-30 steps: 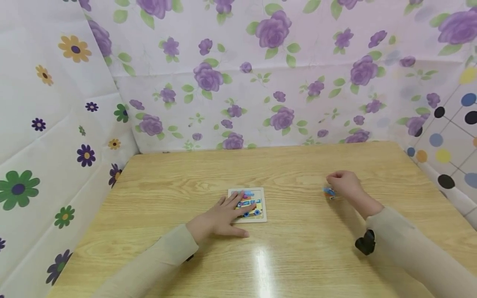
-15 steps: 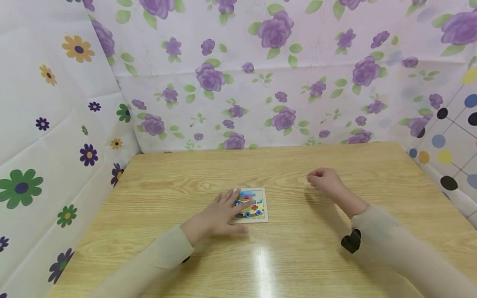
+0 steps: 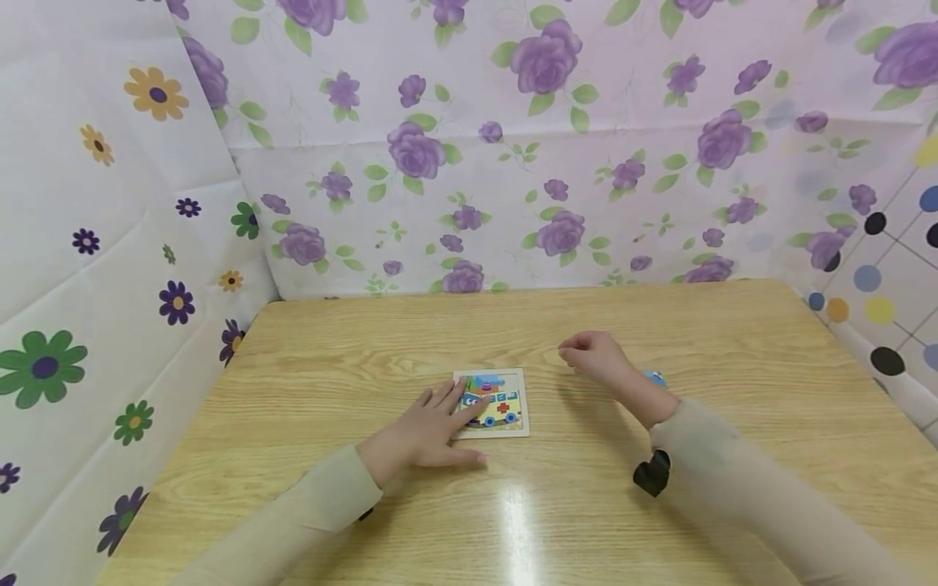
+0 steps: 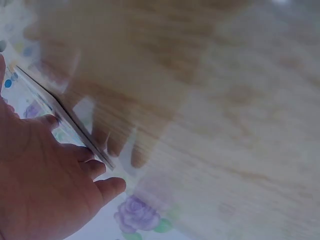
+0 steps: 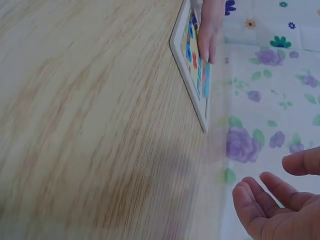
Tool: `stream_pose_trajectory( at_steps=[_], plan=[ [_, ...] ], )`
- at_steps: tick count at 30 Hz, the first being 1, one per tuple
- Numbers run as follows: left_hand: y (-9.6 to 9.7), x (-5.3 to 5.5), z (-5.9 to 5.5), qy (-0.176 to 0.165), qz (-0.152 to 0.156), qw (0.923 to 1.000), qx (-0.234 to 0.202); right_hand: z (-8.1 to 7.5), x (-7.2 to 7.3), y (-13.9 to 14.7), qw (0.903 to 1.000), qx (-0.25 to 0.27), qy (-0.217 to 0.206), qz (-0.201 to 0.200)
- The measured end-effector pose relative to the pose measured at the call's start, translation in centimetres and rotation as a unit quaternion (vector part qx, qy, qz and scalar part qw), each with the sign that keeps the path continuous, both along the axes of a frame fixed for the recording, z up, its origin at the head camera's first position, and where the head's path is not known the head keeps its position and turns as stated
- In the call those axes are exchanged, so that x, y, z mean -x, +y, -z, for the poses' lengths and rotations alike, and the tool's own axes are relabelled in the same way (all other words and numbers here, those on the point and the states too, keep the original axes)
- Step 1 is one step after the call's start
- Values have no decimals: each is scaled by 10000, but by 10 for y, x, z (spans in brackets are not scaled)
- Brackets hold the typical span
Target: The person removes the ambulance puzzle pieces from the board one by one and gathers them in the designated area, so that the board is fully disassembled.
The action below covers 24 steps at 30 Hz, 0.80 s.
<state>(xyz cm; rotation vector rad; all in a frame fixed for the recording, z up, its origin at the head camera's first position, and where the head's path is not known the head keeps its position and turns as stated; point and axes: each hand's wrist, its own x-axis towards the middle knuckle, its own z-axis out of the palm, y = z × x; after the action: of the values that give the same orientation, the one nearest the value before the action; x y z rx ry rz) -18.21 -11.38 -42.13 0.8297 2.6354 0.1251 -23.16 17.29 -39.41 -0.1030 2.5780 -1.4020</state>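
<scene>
A small square picture puzzle (image 3: 506, 411) in a pale wooden frame lies on the table, showing a yellow ambulance with a red cross and blue wheels. My left hand (image 3: 425, 433) rests spread over its left edge and hides part of the picture. In the left wrist view, the fingers lie along the puzzle frame (image 4: 75, 122). To the right of the puzzle, my right hand (image 3: 597, 356) is held over the table. Its fingers (image 5: 252, 200) are loosely curled in the right wrist view, the thumb apart, nothing visible between them. A small blue piece (image 3: 655, 378) shows beside the right wrist, partly hidden.
The wood-grain table (image 3: 352, 342) is bordered by a rose-patterned cloth (image 3: 454, 163) at the back. Flowered sheeting (image 3: 110, 325) hangs on the left, and a dotted sheet (image 3: 887, 317) on the right. Black bands (image 3: 652, 472) sit at the wrists.
My right hand has moved left from beside the blue piece towards the puzzle, and that piece shows behind it. My left hand has shifted slightly left, baring more of the picture.
</scene>
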Motion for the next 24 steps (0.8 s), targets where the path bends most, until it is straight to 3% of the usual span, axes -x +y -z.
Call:
stream_pose_trajectory(
  at_steps=[9,17,24],
  plan=[
    [-2,1,3,-77,-57,10000,-17,5,3,-31,9999,111,-24,-78],
    [-4,2,6,-45,-11,10000,61,10,1,-57,9962,674,-506,-218],
    [-5,3,8,-51,26,9999,90,16,0,-69,9971,364,-616,-246]
  ],
)
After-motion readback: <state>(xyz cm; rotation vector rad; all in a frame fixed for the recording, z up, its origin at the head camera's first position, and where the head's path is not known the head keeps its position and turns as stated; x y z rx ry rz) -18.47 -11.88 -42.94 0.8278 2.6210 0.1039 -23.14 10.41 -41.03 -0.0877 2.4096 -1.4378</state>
